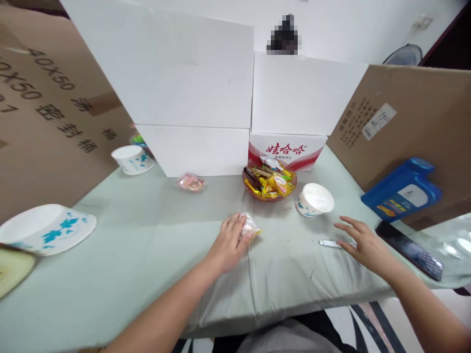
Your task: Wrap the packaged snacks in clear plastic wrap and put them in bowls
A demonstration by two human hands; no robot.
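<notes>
My left hand (231,240) is closed on a small clear plastic packet (250,224) with a yellow edge, at the middle of the table; its contents cannot be made out. With fingers spread, my right hand (362,245) hovers at or just over a slim whitish-silver tool (328,243); whether the fingertips touch it is unclear. Beyond the left hand stands a brown bowl (270,197) heaped with yellow-wrapped sweets (281,184). A white paper bowl with blue leaves (311,206) is beside it. Another clear packet (191,182), with something pinkish inside, lies further back on the left.
More paper bowls (69,230) (133,162) stand on the left. A phone (410,250) and a blue bottle (401,191) are at the right. Cardboard (55,98) (415,117) flanks the pale green table (128,264), and white boxes (195,152) wall the back. A person's head shows behind.
</notes>
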